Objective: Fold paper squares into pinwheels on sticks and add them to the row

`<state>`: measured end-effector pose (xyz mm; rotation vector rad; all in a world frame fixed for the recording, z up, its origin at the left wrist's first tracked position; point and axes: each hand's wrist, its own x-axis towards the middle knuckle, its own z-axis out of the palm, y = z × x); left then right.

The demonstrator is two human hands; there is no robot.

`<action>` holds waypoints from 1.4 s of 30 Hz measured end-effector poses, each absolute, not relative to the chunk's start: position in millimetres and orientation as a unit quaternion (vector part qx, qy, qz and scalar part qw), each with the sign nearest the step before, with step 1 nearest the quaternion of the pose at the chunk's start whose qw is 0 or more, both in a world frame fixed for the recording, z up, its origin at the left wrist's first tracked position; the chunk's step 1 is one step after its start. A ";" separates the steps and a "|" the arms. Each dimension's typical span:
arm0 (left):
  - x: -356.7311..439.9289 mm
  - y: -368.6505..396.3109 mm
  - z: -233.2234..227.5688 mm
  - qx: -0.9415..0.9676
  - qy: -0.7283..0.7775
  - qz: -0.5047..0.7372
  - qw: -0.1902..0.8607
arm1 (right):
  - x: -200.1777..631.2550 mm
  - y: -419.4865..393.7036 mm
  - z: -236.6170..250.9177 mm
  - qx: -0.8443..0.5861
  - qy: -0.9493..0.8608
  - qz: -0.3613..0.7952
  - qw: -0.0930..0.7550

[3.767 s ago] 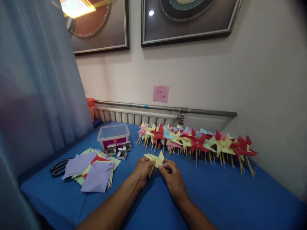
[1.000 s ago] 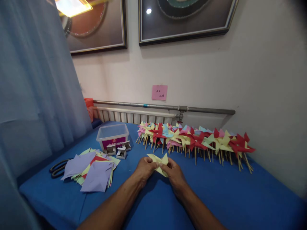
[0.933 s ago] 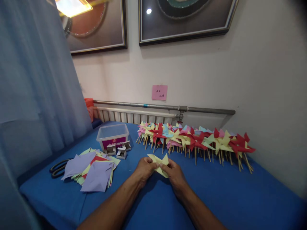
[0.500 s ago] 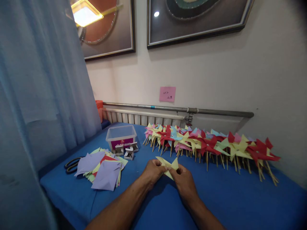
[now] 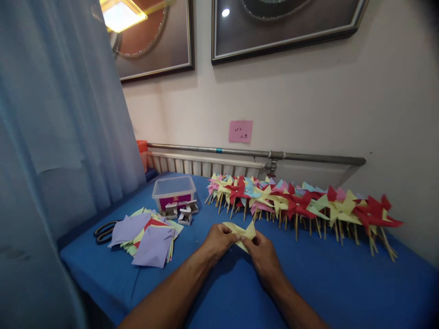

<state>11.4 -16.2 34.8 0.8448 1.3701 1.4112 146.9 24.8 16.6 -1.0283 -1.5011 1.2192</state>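
Between my hands is a pale yellow paper pinwheel (image 5: 244, 232), its corners folded in and one point sticking up at the right. My left hand (image 5: 219, 241) is closed on its left side, thumb at the middle. Opposite it, my right hand (image 5: 262, 253) pinches the right side, with the thumb close to the other thumb. The fingers behind the paper are partly hidden. Both hands are held above the blue tablecloth (image 5: 226, 297).
Finished pinwheels (image 5: 298, 205) on sticks stand in a long bunch at the back right. To the left lie cut paper squares (image 5: 152, 249) beside scissors (image 5: 104, 232). Small boxes of pins (image 5: 185, 216) sit before a clear plastic tub (image 5: 174, 188). A curtain (image 5: 68, 114) hangs at left.
Both thumbs have drawn a little closer together over the middle of the yellow paper. The view has tilted slightly downward; the other things stay where they were.
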 end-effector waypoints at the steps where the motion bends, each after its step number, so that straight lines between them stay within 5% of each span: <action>1: 12.1 -16.0 34.2 0.354 0.567 0.573 0.474 | 146.4 24.5 16.6 -0.424 -0.618 0.480 0.456; 17: 5.7 -13.4 33.2 0.382 0.568 0.559 0.468 | 144.5 27.9 8.4 -0.414 -0.563 0.551 0.456; 19: -12.0 -14.3 41.3 0.391 0.576 0.578 0.425 | 145.5 31.2 6.0 -0.408 -0.527 0.579 0.470; 22: -60.2 -21.8 57.1 0.383 0.674 0.592 0.221 | 149.6 36.9 5.9 -0.398 -0.465 0.619 0.493; 26: -122.3 -39.0 67.3 0.363 0.860 0.360 0.006 | 155.3 40.9 10.1 -0.385 -0.422 0.640 0.514; 33: -126.1 -40.5 58.5 0.459 0.875 0.148 0.039 | 151.9 40.2 3.2 -0.408 -0.456 0.614 0.499; 42: -123.8 -31.9 58.7 0.461 0.880 0.098 0.047 | 148.3 35.5 1.8 -0.403 -0.468 0.613 0.494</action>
